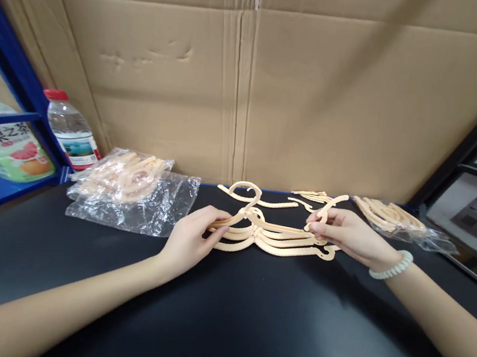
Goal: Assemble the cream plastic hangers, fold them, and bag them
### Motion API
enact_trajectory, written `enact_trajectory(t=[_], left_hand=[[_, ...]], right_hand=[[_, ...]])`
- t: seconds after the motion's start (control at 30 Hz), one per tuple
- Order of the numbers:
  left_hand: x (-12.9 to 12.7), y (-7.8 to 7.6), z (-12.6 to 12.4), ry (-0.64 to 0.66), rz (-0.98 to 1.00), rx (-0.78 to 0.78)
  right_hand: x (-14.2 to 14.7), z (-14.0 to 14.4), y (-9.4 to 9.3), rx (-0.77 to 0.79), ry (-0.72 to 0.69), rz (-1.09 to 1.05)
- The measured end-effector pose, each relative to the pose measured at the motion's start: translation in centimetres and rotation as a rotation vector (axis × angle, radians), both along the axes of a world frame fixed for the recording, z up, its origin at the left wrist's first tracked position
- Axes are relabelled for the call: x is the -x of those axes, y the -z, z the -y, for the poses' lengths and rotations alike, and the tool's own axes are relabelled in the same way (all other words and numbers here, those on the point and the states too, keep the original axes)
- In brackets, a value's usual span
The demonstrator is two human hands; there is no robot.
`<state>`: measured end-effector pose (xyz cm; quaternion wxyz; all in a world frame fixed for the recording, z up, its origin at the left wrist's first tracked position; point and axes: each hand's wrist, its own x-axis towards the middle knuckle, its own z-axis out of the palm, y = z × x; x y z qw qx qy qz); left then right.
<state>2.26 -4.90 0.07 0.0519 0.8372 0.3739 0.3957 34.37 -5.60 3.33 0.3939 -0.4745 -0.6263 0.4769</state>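
My left hand (192, 238) is closed on the left arm of a beige plastic clothes hanger (280, 228), which it holds tilted with the hook upward. My right hand (343, 234) pinches a short curved beige hanger piece (334, 203) by the far end of that hanger's right arm. Whether the piece and the arm are joined is hidden by the fingers. Beneath the held hanger, several similar hangers (283, 251) lie stacked on the black table. Just behind, another curved hanger arm (277, 204) rests on the tabletop.
A clear plastic bag of hanger parts (123, 180) lies on the left, another bag of curved parts (390, 216) on the right. Thin beige pieces (311, 195) lie at the back. Cardboard (167, 81) walls the rear. A red-capped bottle (70, 129) stands beside the blue shelf frame (1, 120).
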Motion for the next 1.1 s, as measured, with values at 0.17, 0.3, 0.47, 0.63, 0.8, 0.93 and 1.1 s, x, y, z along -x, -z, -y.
enact_trajectory(t=[0.17, 0.3, 0.47, 0.63, 0.8, 0.93, 1.1], left_hand=[[0.01, 0.23, -0.15, 0.008, 0.011, -0.050], [0.02, 0.40, -0.32, 0.019, 0.024, -0.030], [0.08, 0.49, -0.44, 0.028, 0.034, -0.022], [0.02, 0.41, -0.38, 0.031, 0.020, -0.047], [0.05, 0.30, -0.30, 0.030, 0.028, -0.052], [0.07, 0.32, -0.31, 0.025, 0.017, -0.066], [0.02, 0.31, -0.29, 0.028, -0.001, -0.095]], right_hand=[[-0.04, 0.09, 0.15, 0.140, -0.103, -0.077], [0.09, 0.31, 0.08, 0.252, -0.146, -0.132], [0.24, 0.41, 0.05, 0.298, -0.168, -0.181], [0.31, 0.28, 0.22, 0.333, -0.167, -0.204], [0.15, 0.19, 0.46, 0.342, -0.152, -0.234], [0.16, 0.27, 0.65, 0.320, -0.131, -0.262], [0.68, 0.53, 0.70, 0.302, -0.054, -0.244]])
